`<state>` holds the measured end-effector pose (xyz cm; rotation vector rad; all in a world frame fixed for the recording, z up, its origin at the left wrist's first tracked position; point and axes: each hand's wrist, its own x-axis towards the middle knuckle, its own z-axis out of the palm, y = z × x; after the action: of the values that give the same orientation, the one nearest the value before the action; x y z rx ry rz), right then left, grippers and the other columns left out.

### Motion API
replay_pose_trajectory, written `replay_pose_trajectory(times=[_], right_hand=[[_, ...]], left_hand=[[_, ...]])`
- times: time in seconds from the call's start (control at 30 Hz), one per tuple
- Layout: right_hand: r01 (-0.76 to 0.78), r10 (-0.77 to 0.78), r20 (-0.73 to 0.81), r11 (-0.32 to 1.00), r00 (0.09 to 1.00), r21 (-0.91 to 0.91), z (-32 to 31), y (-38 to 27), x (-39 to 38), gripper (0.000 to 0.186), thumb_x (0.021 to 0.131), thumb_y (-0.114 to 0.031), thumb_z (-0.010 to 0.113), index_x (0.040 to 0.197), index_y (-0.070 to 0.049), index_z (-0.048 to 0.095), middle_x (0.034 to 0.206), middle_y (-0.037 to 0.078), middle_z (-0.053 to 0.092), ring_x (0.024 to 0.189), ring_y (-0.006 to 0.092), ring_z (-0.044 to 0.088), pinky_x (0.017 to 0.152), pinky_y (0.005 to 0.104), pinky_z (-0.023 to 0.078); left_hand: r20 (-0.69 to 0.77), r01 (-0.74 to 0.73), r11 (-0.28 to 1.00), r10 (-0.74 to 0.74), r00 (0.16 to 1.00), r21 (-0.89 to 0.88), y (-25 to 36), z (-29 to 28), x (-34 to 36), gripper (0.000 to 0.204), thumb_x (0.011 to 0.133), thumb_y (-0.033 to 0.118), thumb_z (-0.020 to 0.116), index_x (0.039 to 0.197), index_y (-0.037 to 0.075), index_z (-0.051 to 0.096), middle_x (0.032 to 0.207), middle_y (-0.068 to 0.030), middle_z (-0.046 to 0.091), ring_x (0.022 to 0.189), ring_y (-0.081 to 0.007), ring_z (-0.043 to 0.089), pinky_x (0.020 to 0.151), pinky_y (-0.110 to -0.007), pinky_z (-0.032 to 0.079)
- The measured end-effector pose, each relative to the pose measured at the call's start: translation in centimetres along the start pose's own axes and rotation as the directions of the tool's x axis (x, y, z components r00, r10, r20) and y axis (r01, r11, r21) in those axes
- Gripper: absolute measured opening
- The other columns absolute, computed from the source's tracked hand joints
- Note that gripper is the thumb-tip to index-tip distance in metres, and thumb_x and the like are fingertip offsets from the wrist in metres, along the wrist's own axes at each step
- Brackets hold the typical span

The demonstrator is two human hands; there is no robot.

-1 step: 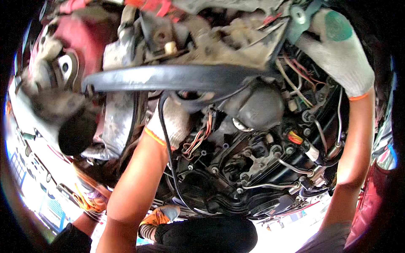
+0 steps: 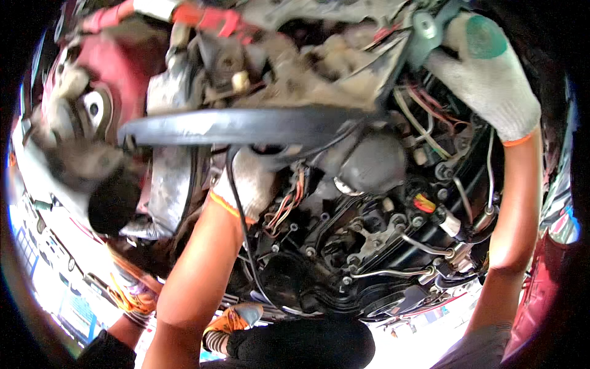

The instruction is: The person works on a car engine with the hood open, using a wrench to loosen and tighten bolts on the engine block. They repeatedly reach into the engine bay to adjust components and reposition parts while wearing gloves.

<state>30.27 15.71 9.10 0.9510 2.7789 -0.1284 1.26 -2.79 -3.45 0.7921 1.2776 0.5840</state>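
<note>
From where I stand, the gloved left hand (image 2: pixel 255 181) reaches under a curved black strip (image 2: pixel 246 126), fingers hidden, so I can't tell its grip. The right hand (image 2: pixel 485 74) (green patch on its glove) is at a grey bracket (image 2: pixel 425 34), grip likewise unclear. The strip crosses left of a domed black cover (image 2: pixel 373 161).

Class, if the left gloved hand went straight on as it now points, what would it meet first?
Probably the curved black bar, seen just ahead of the left hand; depth is unclear, so it may pass beneath.
</note>
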Motion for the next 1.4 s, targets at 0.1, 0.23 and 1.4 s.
replay_pose_trajectory(times=[0.1, 0.23, 1.4], right_hand=[[0.045, -0.066, -0.083, 0.97, 0.994, -0.238, 0.0, -0.4, 0.2, 0.015, 0.077, -0.014, 0.076, 0.092, -0.014, 0.077, 0.089, 0.004, 0.066, 0.092, 0.025, 0.067, 0.078, 0.0393, 0.054], [0.01, -0.04, -0.103, 0.961, 0.994, -0.276, 0.2, -0.5, 0.5, 0.013, 0.076, -0.018, 0.075, 0.088, -0.012, 0.077, 0.088, 0.004, 0.066, 0.092, 0.0253, 0.068, 0.08, 0.0393, 0.055], [0.008, 0.041, -0.252, 0.982, 0.967, 0.19, 1.5, 1.4, -0.6, 0.025, 0.083, -0.016, 0.075, 0.107, -0.01, 0.074, 0.1, 0.012, 0.072, 0.096, 0.0328, 0.069, 0.088, 0.0425, 0.057]], left_hand=[[-0.113, -0.051, 0.994, 0.062, 0.992, 0.101, -0.2, 0.4, 0.5, 0.039, 0.109, 0.023, 0.052, 0.142, 0.002, 0.058, 0.143, -0.0122, 0.06, 0.126, -0.0221, 0.058, 0.112, -0.038, 0.045], [-0.082, -0.105, 0.994, 0.104, 0.991, -0.018, 0.0, -0.2, 0.6, 0.041, 0.108, 0.024, 0.055, 0.143, 0.003, 0.057, 0.144, -0.0125, 0.059, 0.127, -0.0227, 0.057, 0.112, -0.039, 0.046], [0.014, -0.088, 0.911, 0.09, 0.996, 0.403, 1.6, -0.2, -0.2, 0.03, 0.099, 0.018, 0.065, 0.124, 0.002, 0.067, 0.12, -0.0165, 0.07, 0.114, -0.0339, 0.065, 0.101, -0.044, 0.049]])
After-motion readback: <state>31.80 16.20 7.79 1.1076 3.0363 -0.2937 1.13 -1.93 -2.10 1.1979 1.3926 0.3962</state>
